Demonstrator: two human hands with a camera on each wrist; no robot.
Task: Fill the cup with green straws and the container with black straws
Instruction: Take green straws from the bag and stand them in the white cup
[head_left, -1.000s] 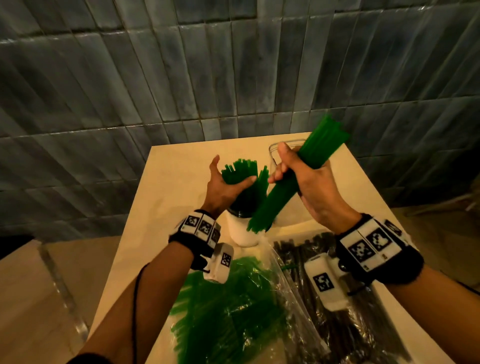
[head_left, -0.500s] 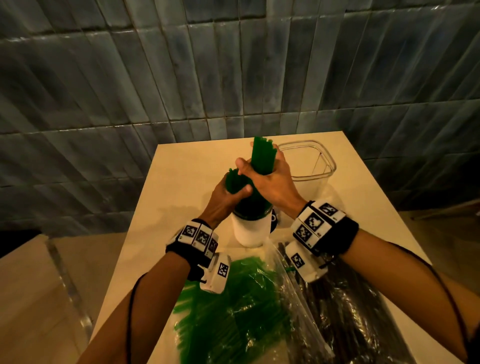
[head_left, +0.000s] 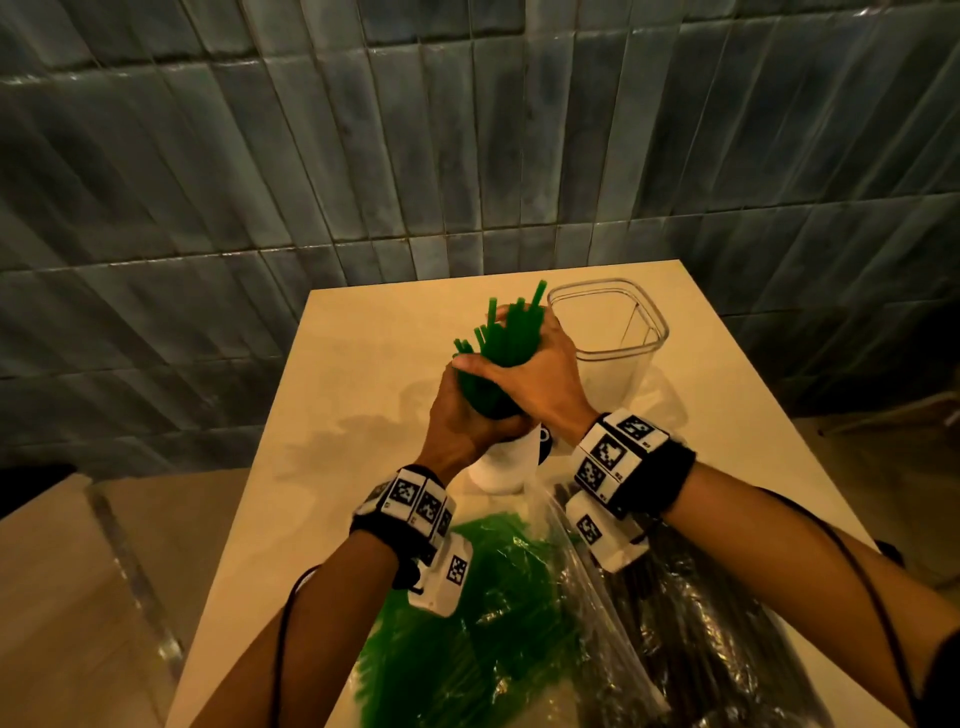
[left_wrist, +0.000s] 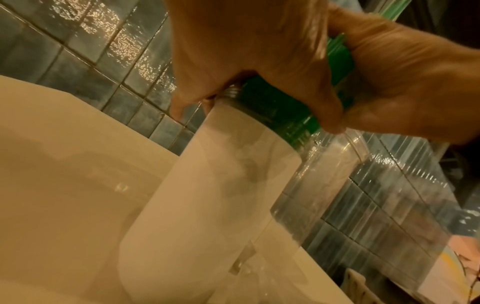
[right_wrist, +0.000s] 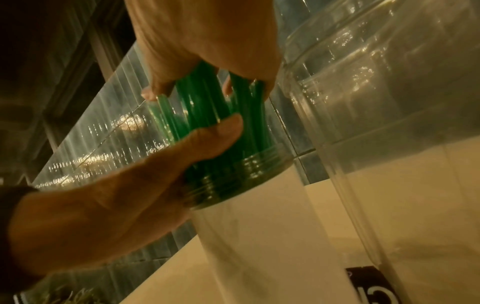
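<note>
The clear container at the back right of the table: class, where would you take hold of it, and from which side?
Grip the clear container by its upper side walls just under the rim, coming from its right, probably. It stands upright, open-topped and seemingly empty. Both hands crowd its left, the right hand and left hand gripping the green straws in the white cup.

Cup (head_left: 501, 467) rim & straw (head_left: 506, 338) bases behind hands.

— What did the arms carry?
— Bare forearms; each wrist wore a black band (head_left: 670, 478) with white square-code tags, a white camera block (head_left: 441, 579) beneath, and thin black cables (head_left: 283, 623).
</note>
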